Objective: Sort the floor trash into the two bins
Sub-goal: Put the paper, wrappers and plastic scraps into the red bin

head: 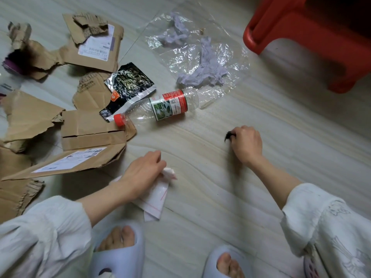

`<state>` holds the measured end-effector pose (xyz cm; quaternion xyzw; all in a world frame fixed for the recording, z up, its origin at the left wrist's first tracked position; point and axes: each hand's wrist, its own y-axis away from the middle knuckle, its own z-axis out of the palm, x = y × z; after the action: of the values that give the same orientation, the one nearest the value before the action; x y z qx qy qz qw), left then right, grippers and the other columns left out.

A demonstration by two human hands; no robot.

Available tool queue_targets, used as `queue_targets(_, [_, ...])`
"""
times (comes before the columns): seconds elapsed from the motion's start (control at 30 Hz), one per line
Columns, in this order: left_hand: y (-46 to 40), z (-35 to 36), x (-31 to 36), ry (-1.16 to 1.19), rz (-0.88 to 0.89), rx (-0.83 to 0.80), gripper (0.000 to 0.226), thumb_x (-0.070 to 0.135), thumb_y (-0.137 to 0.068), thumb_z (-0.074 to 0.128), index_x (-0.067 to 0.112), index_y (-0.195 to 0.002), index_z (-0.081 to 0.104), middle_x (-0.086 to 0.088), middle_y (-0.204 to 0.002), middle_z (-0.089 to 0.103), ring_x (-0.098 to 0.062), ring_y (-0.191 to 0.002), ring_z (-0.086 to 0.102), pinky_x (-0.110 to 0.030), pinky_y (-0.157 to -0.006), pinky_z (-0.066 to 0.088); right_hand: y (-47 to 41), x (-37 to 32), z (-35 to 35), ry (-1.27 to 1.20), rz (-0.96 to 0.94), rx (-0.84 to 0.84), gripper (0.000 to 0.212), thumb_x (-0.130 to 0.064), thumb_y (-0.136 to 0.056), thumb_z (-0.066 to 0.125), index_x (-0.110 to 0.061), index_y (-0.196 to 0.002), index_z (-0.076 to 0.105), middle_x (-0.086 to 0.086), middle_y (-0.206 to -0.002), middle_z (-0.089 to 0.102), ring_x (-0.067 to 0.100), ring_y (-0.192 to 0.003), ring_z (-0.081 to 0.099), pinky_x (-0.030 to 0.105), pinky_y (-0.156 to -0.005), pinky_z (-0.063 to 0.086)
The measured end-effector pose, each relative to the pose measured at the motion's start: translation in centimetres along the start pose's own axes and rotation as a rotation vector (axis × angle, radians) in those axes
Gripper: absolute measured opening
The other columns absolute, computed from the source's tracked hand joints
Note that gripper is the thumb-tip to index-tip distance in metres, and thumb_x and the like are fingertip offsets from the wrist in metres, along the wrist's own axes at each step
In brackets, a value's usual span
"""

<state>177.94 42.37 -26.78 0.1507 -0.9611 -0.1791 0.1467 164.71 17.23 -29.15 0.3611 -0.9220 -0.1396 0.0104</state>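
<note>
Torn matt brown cardboard (88, 125); clear glossy plastic bottle (158, 109); crinkled shiny film (200, 55); glossy red plastic stool (313, 37).

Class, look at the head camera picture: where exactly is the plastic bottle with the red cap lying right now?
The plastic bottle lies on its side on the floor, centre-left, cap pointing left against the torn cardboard, overlapping the black foil wrapper.

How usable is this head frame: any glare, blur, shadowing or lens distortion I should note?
Head view: light is soft and even, with only faint shadows under the torn cardboard. Glare patches sit on the clear plastic sheet and the foil packet. Wide-angle bending shows at the edges. A dark blurred smudge covers the cardboard at far left. The right hand and left hand look slightly soft.
</note>
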Motion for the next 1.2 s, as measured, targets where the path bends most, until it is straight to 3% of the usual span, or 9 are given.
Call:
queue_targets(0.07, [-1.3, -1.3, -0.2, -0.04, -0.002, 0.039, 0.022, 0.014, -0.064, 0.078, 0.008, -0.071, 0.057, -0.009, -0.082, 0.055, -0.028, -0.07, 0.055, -0.029, -0.051, 0.025, -1.4, -1.0, -1.3, -0.017, -0.059, 0.075, 0.027, -0.016, -0.091, 0.048, -0.006, -0.108, 0.066, 0.014, -0.118, 0.058, 0.034, -0.112, 0.045, 0.038, -0.089, 0.034])
queue_targets(0.17, [-3.6, -1.7, -0.4, 0.022, 0.003, 0.082, 0.014, 0.014, -0.08, 0.063, 0.003, -0.088, 0.06, -0.014, -0.104, 0.053, -0.033, -0.094, 0.052, -0.032, -0.064, 0.025, -5.1, -3.5, -3.4, -0.104, -0.137, 0.109, 0.026, -0.022, -0.092, 0.051, -0.004, -0.105, 0.066, 0.012, -0.139, 0.042, 0.03, -0.13, 0.032, 0.04, -0.101, 0.031])
queue_targets(0.3, [-4.6, -3.3, -0.6, 0.039, 0.052, 0.153, 0.02, 0.008, -0.064, 0.075, 0.009, -0.072, 0.057, -0.009, -0.072, 0.055, -0.028, -0.064, 0.055, -0.028, -0.053, 0.024, -11.3, -7.1, -5.7, -0.121, -0.215, 0.078, 0.026, -0.018, -0.091, 0.051, -0.003, -0.108, 0.064, 0.014, -0.151, 0.026, 0.031, -0.141, 0.018, 0.044, -0.11, 0.026])
queue_targets(0.4, [-4.8, -4.0, -1.5, 0.174, 0.047, 0.214, 0.014, 0.01, -0.073, 0.067, 0.01, -0.081, 0.056, -0.009, -0.079, 0.056, -0.029, -0.072, 0.056, -0.03, -0.051, 0.031, -15.2, -8.8, -5.0, -0.079, -0.228, -0.056, 0.022, -0.021, -0.091, 0.051, -0.01, -0.106, 0.064, 0.009, -0.157, 0.014, 0.033, -0.144, 0.006, 0.049, -0.113, 0.02])
queue_targets(0.57, [-5.2, -6.2, -3.1, 0.261, 0.111, 0.178, 0.016, 0.021, -0.087, 0.054, 0.013, -0.1, 0.054, -0.004, -0.102, 0.054, -0.022, -0.097, 0.053, -0.032, -0.071, 0.041, -16.9, -8.5, -2.5, -0.084, -0.263, -0.044, 0.024, -0.015, -0.088, 0.051, -0.002, -0.103, 0.065, 0.018, -0.129, 0.049, 0.041, -0.117, 0.045, 0.043, -0.091, 0.042])
queue_targets(0.8, [-6.8, -9.4, -5.1, 0.709, -0.093, 0.196, 0.014, 0.025, -0.079, 0.071, 0.02, -0.076, 0.058, 0.006, -0.072, 0.057, -0.013, -0.072, 0.05, -0.023, -0.063, 0.035, -16.0, -9.9, -5.3, -0.436, -0.215, 0.245, 0.018, -0.002, -0.086, 0.044, -0.003, -0.104, 0.047, 0.022, -0.105, 0.058, 0.039, -0.092, 0.054, 0.036, -0.069, 0.033])
queue_targets(0.93, [-6.7, -10.6, -6.9, 1.012, -0.209, 0.166, 0.027, 0.026, -0.071, 0.076, 0.008, -0.09, 0.067, -0.009, -0.08, 0.066, -0.007, -0.071, 0.053, -0.026, -0.065, 0.042, -17.6, -12.2, -7.1, -0.457, -0.323, 0.251, 0.044, -0.005, -0.09, 0.047, -0.007, -0.133, 0.039, 0.019, -0.125, 0.054, 0.037, -0.11, 0.051, 0.04, -0.088, 0.039])
queue_targets(1.1, [-6.1, -11.5, -9.0, 1.237, -0.34, 0.22, 0.021, 0.015, -0.077, 0.073, 0.002, -0.092, 0.067, -0.004, -0.075, 0.062, -0.004, -0.062, 0.053, -0.011, -0.05, 0.04, -22.4, -15.5, -7.7, -0.053, -0.463, 0.264, 0.03, -0.019, -0.09, 0.047, -0.001, -0.107, 0.064, 0.015, -0.129, 0.048, 0.031, -0.123, 0.036, 0.039, -0.099, 0.029])
queue_targets(1.2, [-5.0, -10.6, -9.5, 1.239, -0.346, 0.197, 0.022, 0.02, -0.073, 0.077, 0.005, -0.086, 0.067, 0.003, -0.067, 0.06, -0.002, -0.057, 0.052, -0.011, -0.049, 0.039, -25.0, -17.2, -6.9, 0.065, -0.472, 0.044, 0.031, -0.021, -0.09, 0.045, -0.006, -0.109, 0.063, 0.01, -0.152, 0.027, 0.032, -0.143, 0.011, 0.048, -0.114, 0.014])
